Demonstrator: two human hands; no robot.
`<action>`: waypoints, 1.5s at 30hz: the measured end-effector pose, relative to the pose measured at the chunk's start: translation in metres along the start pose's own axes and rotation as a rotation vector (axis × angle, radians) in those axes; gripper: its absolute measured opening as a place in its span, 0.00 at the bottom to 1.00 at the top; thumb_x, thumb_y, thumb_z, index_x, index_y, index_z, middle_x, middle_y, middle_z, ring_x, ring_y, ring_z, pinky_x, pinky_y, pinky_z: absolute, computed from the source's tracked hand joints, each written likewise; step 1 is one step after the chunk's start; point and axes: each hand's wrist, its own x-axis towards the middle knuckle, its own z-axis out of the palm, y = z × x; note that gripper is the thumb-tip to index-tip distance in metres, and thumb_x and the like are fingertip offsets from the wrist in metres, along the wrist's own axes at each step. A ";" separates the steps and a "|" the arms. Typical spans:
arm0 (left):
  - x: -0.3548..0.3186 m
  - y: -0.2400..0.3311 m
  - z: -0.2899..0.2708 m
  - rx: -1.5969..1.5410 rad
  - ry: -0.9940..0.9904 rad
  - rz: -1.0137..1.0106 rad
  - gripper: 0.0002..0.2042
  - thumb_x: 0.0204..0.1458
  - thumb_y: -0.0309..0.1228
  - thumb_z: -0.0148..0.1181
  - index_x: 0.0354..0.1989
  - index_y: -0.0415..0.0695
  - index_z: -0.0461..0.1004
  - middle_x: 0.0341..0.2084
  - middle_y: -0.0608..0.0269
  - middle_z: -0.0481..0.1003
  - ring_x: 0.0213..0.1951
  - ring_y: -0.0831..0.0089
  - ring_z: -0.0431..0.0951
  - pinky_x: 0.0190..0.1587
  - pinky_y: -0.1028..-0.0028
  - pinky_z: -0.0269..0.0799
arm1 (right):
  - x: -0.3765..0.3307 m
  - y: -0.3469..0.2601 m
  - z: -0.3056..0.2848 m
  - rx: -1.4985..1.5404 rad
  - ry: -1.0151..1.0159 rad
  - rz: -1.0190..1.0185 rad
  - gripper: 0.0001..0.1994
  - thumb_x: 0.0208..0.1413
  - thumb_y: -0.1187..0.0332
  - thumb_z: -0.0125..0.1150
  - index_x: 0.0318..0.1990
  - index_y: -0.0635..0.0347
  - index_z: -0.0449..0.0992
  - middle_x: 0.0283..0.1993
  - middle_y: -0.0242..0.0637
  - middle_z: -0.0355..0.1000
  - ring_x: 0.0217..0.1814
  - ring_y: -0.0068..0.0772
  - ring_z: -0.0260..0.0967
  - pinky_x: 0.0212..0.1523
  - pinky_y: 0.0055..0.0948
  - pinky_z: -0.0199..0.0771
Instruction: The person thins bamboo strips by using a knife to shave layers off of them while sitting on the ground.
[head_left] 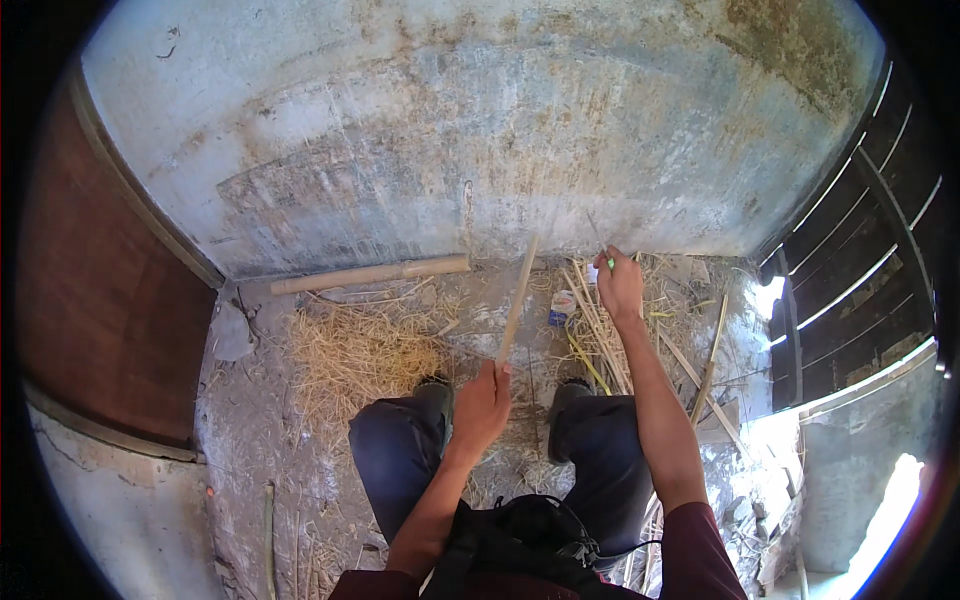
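My left hand [481,412] is closed round the lower end of a flat, pale bamboo strip [520,298]. The strip slants up and a little right, toward the wall. Farther out on the right, my right hand [621,286] grips a knife [597,232] with a thin blade and a bit of green showing at its handle. Its blade points up and away, apart from the strip. Below the right hand, several long, narrow strips [607,340] lie on the floor, one of them yellow-green. My legs are bent on both sides of the left hand.
A heap of pale shavings [365,358] lies left of my feet. Against the stained wall [480,130] rests a thick bamboo pole [370,275]. A small blue-and-white packet [562,308] sits near the strips. A brown panel [120,270] stands left, dark slats [850,260] right.
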 end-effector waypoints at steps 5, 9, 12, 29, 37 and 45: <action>0.002 -0.004 0.000 -0.127 0.008 -0.035 0.16 0.73 0.42 0.54 0.43 0.39 0.71 0.18 0.50 0.70 0.20 0.50 0.72 0.28 0.53 0.63 | -0.020 -0.037 -0.007 0.156 -0.176 -0.248 0.13 0.58 0.70 0.60 0.46 0.62 0.86 0.36 0.59 0.81 0.39 0.65 0.80 0.44 0.56 0.80; 0.005 -0.004 0.003 -0.196 0.032 -0.022 0.16 0.72 0.42 0.56 0.41 0.38 0.73 0.18 0.53 0.69 0.19 0.60 0.69 0.27 0.58 0.62 | -0.041 -0.063 -0.005 0.113 -0.358 -0.500 0.14 0.54 0.73 0.61 0.47 0.61 0.86 0.37 0.56 0.82 0.40 0.64 0.80 0.46 0.54 0.81; 0.008 0.008 0.000 -0.209 -0.004 -0.045 0.18 0.71 0.44 0.57 0.38 0.37 0.73 0.18 0.47 0.72 0.22 0.49 0.74 0.29 0.52 0.64 | -0.044 -0.062 0.002 0.077 -0.482 -0.565 0.15 0.53 0.73 0.62 0.47 0.60 0.87 0.37 0.56 0.82 0.41 0.63 0.81 0.47 0.53 0.82; 0.027 -0.002 0.009 -0.525 -0.076 -0.168 0.20 0.72 0.44 0.55 0.39 0.36 0.73 0.18 0.58 0.69 0.20 0.67 0.71 0.26 0.61 0.63 | -0.064 -0.085 0.017 0.047 -0.543 -0.632 0.07 0.52 0.72 0.62 0.36 0.64 0.83 0.32 0.57 0.79 0.38 0.65 0.79 0.43 0.58 0.79; 0.031 0.010 0.007 -0.293 0.011 -0.074 0.21 0.74 0.45 0.51 0.36 0.36 0.70 0.18 0.46 0.73 0.22 0.45 0.75 0.28 0.48 0.61 | -0.066 -0.087 0.022 0.060 -0.548 -0.573 0.06 0.52 0.72 0.63 0.34 0.64 0.82 0.32 0.57 0.79 0.40 0.66 0.78 0.45 0.59 0.77; 0.023 0.018 0.017 0.051 0.138 -0.015 0.19 0.75 0.38 0.48 0.36 0.35 0.71 0.20 0.35 0.74 0.27 0.31 0.76 0.31 0.39 0.68 | -0.073 -0.085 0.032 0.006 -0.462 -0.605 0.06 0.49 0.72 0.63 0.33 0.60 0.84 0.32 0.54 0.80 0.38 0.63 0.79 0.45 0.57 0.79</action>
